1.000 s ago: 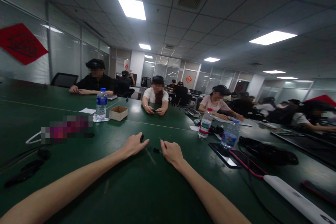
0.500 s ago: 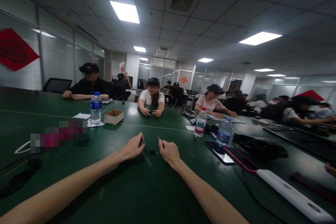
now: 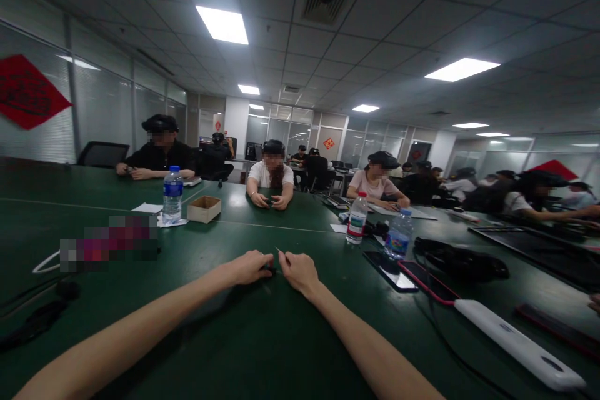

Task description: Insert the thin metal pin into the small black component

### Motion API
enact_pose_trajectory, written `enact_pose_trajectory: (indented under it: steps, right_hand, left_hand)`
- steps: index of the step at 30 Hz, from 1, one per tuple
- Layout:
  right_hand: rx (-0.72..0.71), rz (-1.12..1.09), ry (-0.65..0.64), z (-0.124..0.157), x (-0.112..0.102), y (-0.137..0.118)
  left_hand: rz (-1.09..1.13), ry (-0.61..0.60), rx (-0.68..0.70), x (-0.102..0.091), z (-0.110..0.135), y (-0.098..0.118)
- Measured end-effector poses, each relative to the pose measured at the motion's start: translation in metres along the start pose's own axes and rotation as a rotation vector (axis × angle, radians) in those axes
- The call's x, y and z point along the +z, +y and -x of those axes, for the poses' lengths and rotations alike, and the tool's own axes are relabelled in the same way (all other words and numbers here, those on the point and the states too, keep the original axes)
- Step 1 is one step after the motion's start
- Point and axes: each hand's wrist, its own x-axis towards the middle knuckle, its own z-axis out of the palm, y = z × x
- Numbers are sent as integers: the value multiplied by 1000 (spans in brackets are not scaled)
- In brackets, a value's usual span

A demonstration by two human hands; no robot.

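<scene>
My left hand [image 3: 253, 267] is over the green table with its fingers bent down and closed around a small black object [image 3: 270, 271], mostly covered by the fingertips. What kind of object it is cannot be made out. Just to the right, my right hand [image 3: 299, 271] is closed in a pinch, with a thin, light, pin-like piece [image 3: 277, 250] sticking out past thumb and forefinger. The two hands are close together, a narrow gap between them.
A small open cardboard box [image 3: 204, 210] and a water bottle [image 3: 173, 197] stand ahead left. Two bottles [image 3: 357, 219], a phone [image 3: 390, 271], a black strap-like item [image 3: 462, 258] and a white power strip [image 3: 518, 344] lie to the right. Other people sit around the table [image 3: 225, 337].
My left hand has moved right and slightly nearer, onto the small black object that lay uncovered between the hands. My right hand has stayed nearly in place, still pinching the thin piece.
</scene>
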Motion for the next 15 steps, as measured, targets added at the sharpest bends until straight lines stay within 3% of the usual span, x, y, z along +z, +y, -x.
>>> enact_pose_trajectory:
  steps: [4, 8, 11, 15]
  right_hand:
    - [-8, 66, 13, 0, 1, 0]
    - [-9, 97, 2, 0, 0, 0]
    - [-21, 85, -23, 0, -2, 0]
    - [-22, 82, -36, 1, -2, -1]
  left_hand:
    - [-41, -16, -93, -3, 0, -4]
    - [-89, -90, -141, -18, 14, -13]
    - [-124, -140, -172, -35, 38, -22]
    - [-143, -153, -244, -55, 89, -33]
